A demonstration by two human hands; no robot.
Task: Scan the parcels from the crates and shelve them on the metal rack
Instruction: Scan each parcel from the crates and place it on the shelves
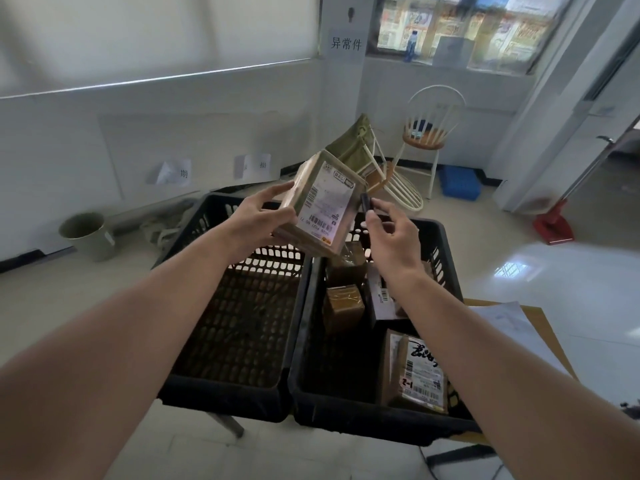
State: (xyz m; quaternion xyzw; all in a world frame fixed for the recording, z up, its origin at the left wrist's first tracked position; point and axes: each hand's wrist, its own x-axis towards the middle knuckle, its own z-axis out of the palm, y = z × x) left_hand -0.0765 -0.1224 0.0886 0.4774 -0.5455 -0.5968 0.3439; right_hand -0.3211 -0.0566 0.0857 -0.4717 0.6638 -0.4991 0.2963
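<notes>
Left crate [221, 393] lies open; parcels [412, 372] crowd the right crate [308, 341].

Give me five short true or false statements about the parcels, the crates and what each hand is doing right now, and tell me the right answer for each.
1. The left hand holds a tape-wrapped cardboard parcel with a white shipping label. True.
2. The right hand is empty. False: its fingers pinch a small black handheld scanner beside the parcel.
3. The black plastic crate on the left is full of parcels. False: no parcel shows in it.
4. The black plastic crate on the right holds several brown parcels. True.
5. The held parcel rests on the crate rim. False: it is held up in the air above the crates.
</notes>
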